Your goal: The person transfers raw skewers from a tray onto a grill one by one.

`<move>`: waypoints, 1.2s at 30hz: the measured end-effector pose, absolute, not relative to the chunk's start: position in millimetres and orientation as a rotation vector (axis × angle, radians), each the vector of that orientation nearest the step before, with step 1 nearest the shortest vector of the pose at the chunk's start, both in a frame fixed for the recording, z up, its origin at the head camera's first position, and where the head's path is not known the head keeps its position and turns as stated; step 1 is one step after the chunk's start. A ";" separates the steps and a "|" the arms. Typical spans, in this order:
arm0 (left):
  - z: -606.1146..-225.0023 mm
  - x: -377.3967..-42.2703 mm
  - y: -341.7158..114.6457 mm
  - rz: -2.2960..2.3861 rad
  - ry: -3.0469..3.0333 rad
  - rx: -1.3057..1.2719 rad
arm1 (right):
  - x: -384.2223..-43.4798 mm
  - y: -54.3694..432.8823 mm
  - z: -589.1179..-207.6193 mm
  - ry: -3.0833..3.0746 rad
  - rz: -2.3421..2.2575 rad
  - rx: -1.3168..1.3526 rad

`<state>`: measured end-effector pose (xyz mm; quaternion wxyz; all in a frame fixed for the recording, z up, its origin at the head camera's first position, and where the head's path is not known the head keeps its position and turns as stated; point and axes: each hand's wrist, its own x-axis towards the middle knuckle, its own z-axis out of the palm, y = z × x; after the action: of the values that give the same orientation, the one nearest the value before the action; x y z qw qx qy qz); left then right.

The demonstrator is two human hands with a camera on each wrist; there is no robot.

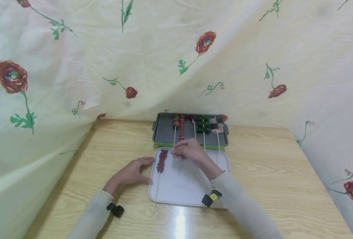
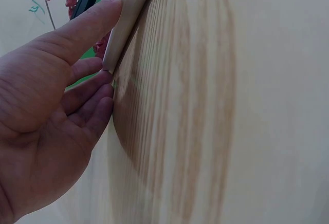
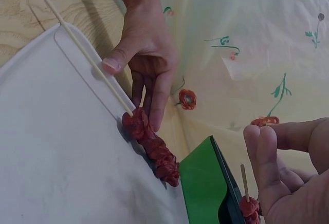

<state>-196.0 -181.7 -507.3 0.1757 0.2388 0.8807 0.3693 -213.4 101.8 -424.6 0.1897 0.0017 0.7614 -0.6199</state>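
My right hand point(image 1: 189, 151) pinches the stick of a brown meat skewer point(image 1: 176, 120) near its lower end. The meat is over the left part of a dark griddle point(image 1: 163, 132) with green sides. To the left, my left hand point(image 1: 131, 172) touches the left rim of a white tray point(image 1: 188, 189), its thumb and fingers spread apart. In the left wrist view, the thumb lies along the rim and the fingertips meet the tray's edge. A dark red meat skewer point(image 1: 162, 162) lies along the tray's left side, its stick past the front rim.
Across the griddle lie a red skewer point(image 1: 181, 127), a curled dark red piece point(image 1: 190, 118) on a stick, a green skewer point(image 1: 203, 124) and a pale-and-dark skewer point(image 1: 217, 126). Some sticks reach over the tray. Flowered cloth point(image 1: 152, 66) hangs behind the wooden table point(image 1: 263, 166).
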 end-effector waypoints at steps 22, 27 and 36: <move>-507.5 -195.2 -180.6 1.046 2.499 0.636 | -188.0 105.6 -426.7 2.293 -1.597 -0.028; -507.5 -194.8 -180.2 1.048 2.501 0.627 | -179.0 109.5 -427.4 2.335 -1.565 -0.071; -505.3 -193.6 -180.3 1.058 2.491 0.640 | -154.0 115.8 -418.1 2.362 -1.588 -0.197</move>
<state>-193.6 -180.3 -505.3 0.1794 0.2263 0.8812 0.3742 -154.0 115.8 -418.1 0.1440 -0.0682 0.8193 -0.5508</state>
